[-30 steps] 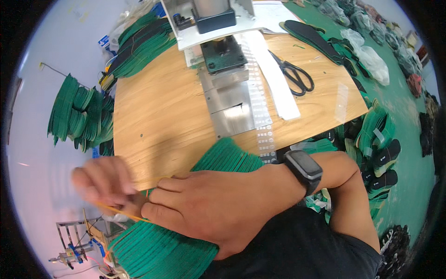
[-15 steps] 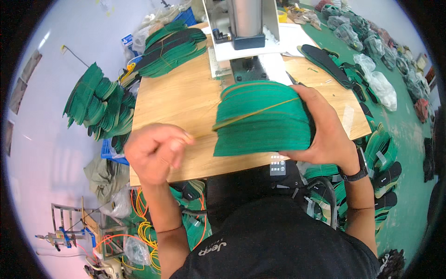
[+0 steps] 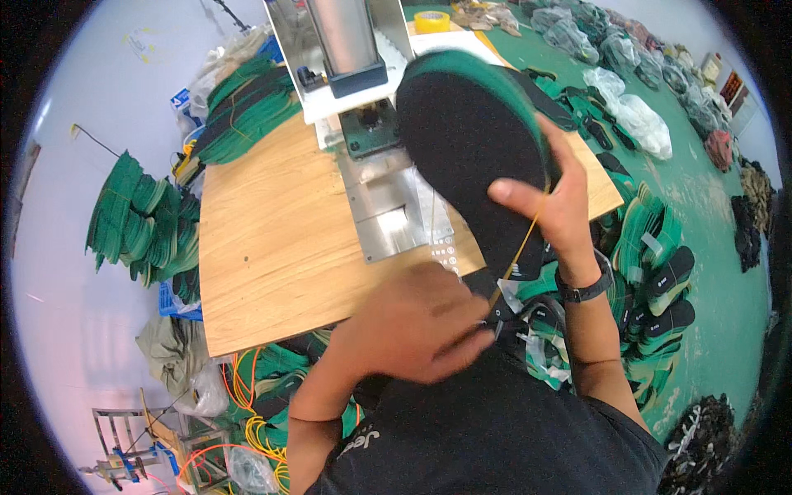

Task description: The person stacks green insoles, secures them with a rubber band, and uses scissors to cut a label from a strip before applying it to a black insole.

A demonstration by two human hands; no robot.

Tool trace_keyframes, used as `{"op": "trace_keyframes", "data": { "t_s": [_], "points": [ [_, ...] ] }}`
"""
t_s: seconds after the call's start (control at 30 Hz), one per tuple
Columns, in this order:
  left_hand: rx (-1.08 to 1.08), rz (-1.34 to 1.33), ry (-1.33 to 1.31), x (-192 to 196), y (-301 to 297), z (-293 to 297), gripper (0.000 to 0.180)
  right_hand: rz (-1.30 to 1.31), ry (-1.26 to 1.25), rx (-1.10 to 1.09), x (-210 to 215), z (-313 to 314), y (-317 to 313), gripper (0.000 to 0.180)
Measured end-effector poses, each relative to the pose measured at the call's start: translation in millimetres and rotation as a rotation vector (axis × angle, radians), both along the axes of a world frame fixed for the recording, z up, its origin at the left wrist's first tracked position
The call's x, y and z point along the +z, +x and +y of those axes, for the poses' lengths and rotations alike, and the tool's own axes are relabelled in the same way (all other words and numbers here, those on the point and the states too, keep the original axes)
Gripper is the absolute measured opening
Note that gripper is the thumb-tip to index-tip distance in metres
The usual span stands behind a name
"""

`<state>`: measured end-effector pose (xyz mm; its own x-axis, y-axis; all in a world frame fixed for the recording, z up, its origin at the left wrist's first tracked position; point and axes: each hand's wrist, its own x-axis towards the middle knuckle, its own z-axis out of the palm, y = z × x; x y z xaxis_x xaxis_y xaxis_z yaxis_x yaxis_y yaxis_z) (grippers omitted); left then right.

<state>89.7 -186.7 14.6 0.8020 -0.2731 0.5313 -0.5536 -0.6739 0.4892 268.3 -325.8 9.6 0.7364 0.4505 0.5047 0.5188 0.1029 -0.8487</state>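
Note:
A thick bundle of insoles [image 3: 470, 132], black on its upper face and green along its edges, is tilted up over the right part of the table. My right hand [image 3: 557, 202] grips it from the right, thumb across the black face and fingers behind the green edge. From near that thumb a thin tan elastic band [image 3: 525, 241] runs taut down to the fingers of my left hand [image 3: 421, 326]. Motion smears the left hand, which is closed around the band's lower end close to my chest.
A press with a metal cylinder [image 3: 346, 37] stands at the table's back, above a steel plate [image 3: 392, 223]. More tied insoles [image 3: 252, 111] lie on the wooden table [image 3: 272, 239] at far left. Stacked insoles [image 3: 136, 219] rise beyond its left edge; others [image 3: 668, 276] lie on the floor at right.
The insole bundle has turned from edge-on to showing its black face, and has tipped upward. My left hand has moved right and toward my chest with the band. The view has shifted.

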Motion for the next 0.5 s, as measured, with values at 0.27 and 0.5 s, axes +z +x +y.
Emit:
{"op": "trace_keyframes", "data": {
  "t_s": [0.27, 0.5],
  "points": [
    [0.282, -0.207, -0.341, -63.9, 36.1, 17.8, 0.115, 0.379, 0.39, 0.238, 17.2, 3.3, -29.1, 0.057],
    [0.219, 0.14, -1.247, -77.9, 55.4, -10.5, 0.115, -0.018, 0.507, 0.057, 2.2, 20.9, -7.8, 0.061]
  ]
}}
